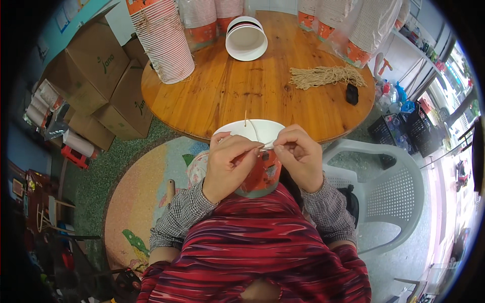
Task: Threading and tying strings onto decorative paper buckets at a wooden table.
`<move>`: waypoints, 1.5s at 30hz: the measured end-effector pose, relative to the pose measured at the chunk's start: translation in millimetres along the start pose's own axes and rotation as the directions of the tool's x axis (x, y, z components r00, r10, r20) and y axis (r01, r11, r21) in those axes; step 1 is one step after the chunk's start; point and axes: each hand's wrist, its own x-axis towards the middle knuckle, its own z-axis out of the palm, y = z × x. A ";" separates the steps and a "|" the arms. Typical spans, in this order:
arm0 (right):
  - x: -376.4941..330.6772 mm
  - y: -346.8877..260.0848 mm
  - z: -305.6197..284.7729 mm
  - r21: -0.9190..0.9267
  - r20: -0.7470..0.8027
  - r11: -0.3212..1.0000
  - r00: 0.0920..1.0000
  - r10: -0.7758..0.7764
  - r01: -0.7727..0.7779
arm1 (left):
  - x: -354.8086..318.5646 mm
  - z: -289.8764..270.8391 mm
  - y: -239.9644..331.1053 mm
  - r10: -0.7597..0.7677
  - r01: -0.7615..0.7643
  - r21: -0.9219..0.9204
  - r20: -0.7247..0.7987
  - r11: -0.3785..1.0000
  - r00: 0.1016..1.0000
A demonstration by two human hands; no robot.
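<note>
A paper cup [263,174] with an orange and red print and a white inside rests against my lap, its mouth facing the table. My left hand [228,166] wraps around the cup's near side and pinches a thin beige string [251,128] at the rim. My right hand [299,156] pinches the same string at the rim, fingertips touching those of the left. One end of the string sticks up above the cup.
A round wooden table [252,86] stands ahead with tall stacks of paper cups [164,40], a white paper bowl [246,39], a bundle of beige strings [326,76] and a small black object [351,94]. Cardboard boxes [96,65] lie left; a white plastic chair [389,192] stands right.
</note>
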 end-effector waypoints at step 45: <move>28.5 -13.7 19.7 -0.189 0.193 0.963 0.955 0.226 -0.190 | 6.9 -32.6 -1.7 -0.314 0.516 -0.688 0.410 0.511 0.856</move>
